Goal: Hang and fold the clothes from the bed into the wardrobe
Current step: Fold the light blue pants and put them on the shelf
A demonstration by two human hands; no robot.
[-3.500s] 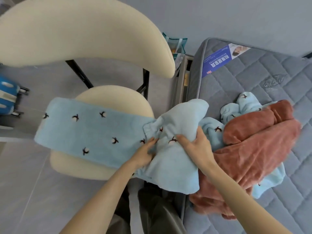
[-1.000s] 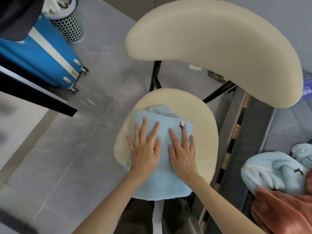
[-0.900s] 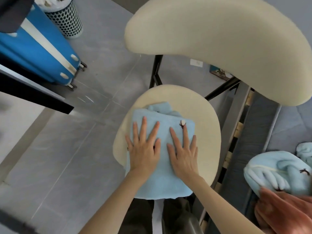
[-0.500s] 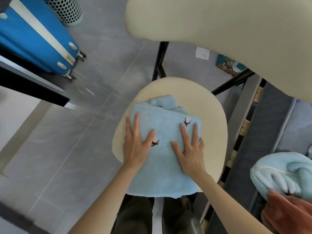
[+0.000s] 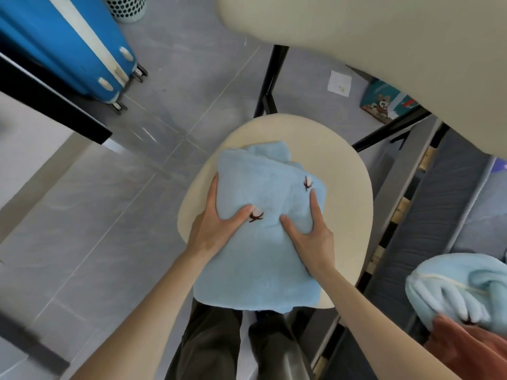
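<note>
- Evidently the folded blue garment [image 5: 260,264] lies on the chair seat [image 5: 343,171], its near edge overhanging the seat's front.
- The left hand [image 5: 214,229] grips its left side and the right hand [image 5: 312,237] its right, thumbs on top.
- Risk: lifted by the sides alone, the thick folds may sag open or slide off the seat's front.
</note>
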